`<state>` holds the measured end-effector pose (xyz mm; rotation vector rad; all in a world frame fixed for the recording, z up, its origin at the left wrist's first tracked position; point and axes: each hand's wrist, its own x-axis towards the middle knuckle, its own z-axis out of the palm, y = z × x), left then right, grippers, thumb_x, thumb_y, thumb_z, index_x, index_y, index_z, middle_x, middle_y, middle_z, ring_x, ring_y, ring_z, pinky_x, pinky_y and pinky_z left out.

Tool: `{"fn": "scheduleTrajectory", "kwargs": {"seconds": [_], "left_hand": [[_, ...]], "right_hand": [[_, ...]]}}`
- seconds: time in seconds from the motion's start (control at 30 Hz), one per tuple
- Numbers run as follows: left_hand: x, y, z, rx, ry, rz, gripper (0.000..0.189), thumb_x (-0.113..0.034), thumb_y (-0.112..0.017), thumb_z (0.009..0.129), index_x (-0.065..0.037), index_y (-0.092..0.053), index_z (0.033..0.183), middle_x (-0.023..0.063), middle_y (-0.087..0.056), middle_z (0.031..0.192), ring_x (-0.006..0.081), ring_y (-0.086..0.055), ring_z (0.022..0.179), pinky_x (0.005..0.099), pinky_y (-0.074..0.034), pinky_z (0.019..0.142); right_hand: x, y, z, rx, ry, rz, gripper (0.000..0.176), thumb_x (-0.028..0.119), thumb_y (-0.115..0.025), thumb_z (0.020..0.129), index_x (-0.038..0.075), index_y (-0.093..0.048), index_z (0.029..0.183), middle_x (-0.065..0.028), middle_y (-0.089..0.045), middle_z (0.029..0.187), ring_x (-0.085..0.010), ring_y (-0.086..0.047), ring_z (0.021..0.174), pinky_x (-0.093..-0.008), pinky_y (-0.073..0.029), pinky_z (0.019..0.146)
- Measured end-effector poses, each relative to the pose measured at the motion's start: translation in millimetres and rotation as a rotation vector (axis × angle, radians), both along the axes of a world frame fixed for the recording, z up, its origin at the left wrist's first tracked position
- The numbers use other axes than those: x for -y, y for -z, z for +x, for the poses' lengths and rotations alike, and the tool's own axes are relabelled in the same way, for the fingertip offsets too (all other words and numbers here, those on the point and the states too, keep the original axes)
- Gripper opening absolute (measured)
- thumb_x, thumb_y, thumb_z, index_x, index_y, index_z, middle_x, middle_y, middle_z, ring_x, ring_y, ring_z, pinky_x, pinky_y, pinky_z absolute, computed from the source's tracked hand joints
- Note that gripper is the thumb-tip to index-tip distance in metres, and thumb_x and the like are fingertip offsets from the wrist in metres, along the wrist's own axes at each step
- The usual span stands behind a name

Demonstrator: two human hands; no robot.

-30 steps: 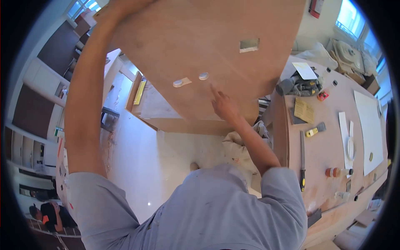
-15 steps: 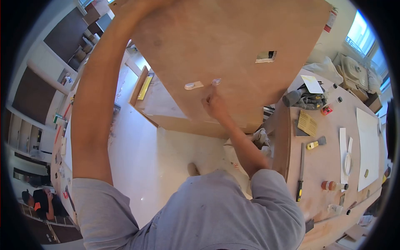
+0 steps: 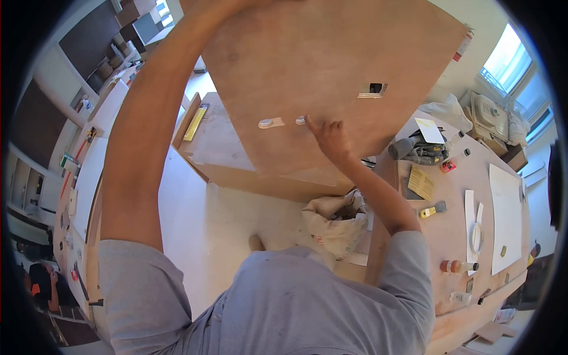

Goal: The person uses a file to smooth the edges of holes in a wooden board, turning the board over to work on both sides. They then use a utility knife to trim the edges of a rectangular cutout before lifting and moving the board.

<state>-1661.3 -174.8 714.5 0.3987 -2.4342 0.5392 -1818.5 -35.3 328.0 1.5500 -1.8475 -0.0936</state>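
The right hand [image 3: 331, 139] forms no closed grip. Its fingers [image 3: 316, 125] are stretched out and hold nothing, with the tips flat on the plywood panel [image 3: 331, 53], just beside a small round white fitting [image 3: 301, 120]. A second white fitting [image 3: 266, 123] sits near it to the left, and a rectangular cutout [image 3: 373, 89] lies well apart, toward the panel's upper right. The left hand [image 3: 231, 6] is at the panel's top edge, at the rim of the view; whether its grip closes on that edge cannot be told. The panel is raised and tilted in front of the person, above the floor [image 3: 201, 219] and a bag [image 3: 337, 222]. It is beside the tabletop [image 3: 449, 236], which carries a yellow-handled scraper [image 3: 432, 210] and a bottle [image 3: 457, 266]. Judgement: work at the fitting calls for light fingertip pressure, square to the face. The left arm should take the panel's weight so the sheet does not swing, and resting the lower edge on something would steady it.
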Motion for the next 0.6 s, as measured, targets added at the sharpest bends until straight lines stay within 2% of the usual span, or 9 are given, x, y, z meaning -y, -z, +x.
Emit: {"fn": "scheduleTrajectory", "kwargs": {"seconds": [0.07,0.17,0.27,0.37,0.47,0.57,0.6], "left_hand": [[5,3,3,-0.025,0.062,-0.033,0.056,-0.051,-0.072,0.080,-0.006,-0.059,0.111,0.0186,-0.068,0.104,0.0365,-0.065,0.102,0.0486,-0.050,0.087],[2,1,5,-0.010,0.037,-0.017,0.054,-0.049,-0.072,0.080,-0.007,-0.058,0.110,0.0179,-0.068,0.103,0.0361,-0.065,0.101,0.0482,-0.051,0.086],[5,4,2,-0.036,0.024,-0.022,0.050,-0.046,-0.072,0.081,-0.007,-0.059,0.108,0.0172,-0.068,0.103,0.0363,-0.065,0.100,0.0483,-0.051,0.086],[-15,1,8,-0.071,0.045,0.017,0.039,-0.042,-0.069,0.085,-0.006,-0.063,0.099,0.0177,-0.068,0.099,0.0357,-0.065,0.096,0.0469,-0.051,0.082],[14,8,-7,-0.046,-0.070,-0.016,0.076,-0.065,-0.064,0.080,-0.014,-0.053,0.137,0.0118,-0.065,0.125,0.0322,-0.062,0.114,0.0432,-0.049,0.094],[23,12,-11,-0.066,-0.105,-0.061,0.077,-0.066,-0.065,0.078,-0.017,-0.054,0.137,0.0089,-0.065,0.125,0.0293,-0.062,0.114,0.0419,-0.050,0.093],[23,13,-11,-0.063,-0.097,-0.052,0.077,-0.066,-0.065,0.078,-0.018,-0.054,0.137,0.0089,-0.066,0.124,0.0295,-0.063,0.113,0.0421,-0.050,0.093]], "right_hand": [[12,34,13,0.093,0.084,0.003,0.069,0.010,-0.055,0.089,0.015,-0.030,0.153,-0.0171,-0.065,0.078,-0.0294,-0.064,0.070,-0.0435,-0.050,0.068],[30,33,68,0.998,0.133,-0.005,0.068,0.009,-0.054,0.093,0.011,-0.024,0.153,-0.0154,-0.064,0.077,-0.0244,-0.063,0.067,-0.0401,-0.050,0.065],[62,34,65,1.884,-0.291,-0.246,0.074,0.012,-0.057,0.093,0.012,-0.015,0.154,-0.0141,-0.066,0.079,-0.0215,-0.063,0.066,-0.0378,-0.052,0.063],[60,17,75,2.259,-0.315,-0.393,0.075,0.011,-0.058,0.092,0.012,-0.015,0.154,-0.0132,-0.067,0.083,-0.0231,-0.064,0.068,-0.0386,-0.053,0.065],[51,4,84,2.627,-0.393,-0.565,0.076,0.011,-0.059,0.091,0.013,-0.016,0.154,-0.0123,-0.069,0.086,-0.0248,-0.065,0.069,-0.0395,-0.053,0.067],[45,51,69,1.404,-0.169,-0.406,0.078,0.008,-0.063,0.085,0.017,-0.024,0.153,-0.0186,-0.068,0.091,-0.0345,-0.067,0.079,-0.0452,-0.054,0.071],[35,46,65,1.303,-0.102,-0.283,0.076,0.008,-0.062,0.085,0.016,-0.026,0.153,-0.0204,-0.067,0.094,-0.0372,-0.066,0.083,-0.0469,-0.053,0.074]]}}
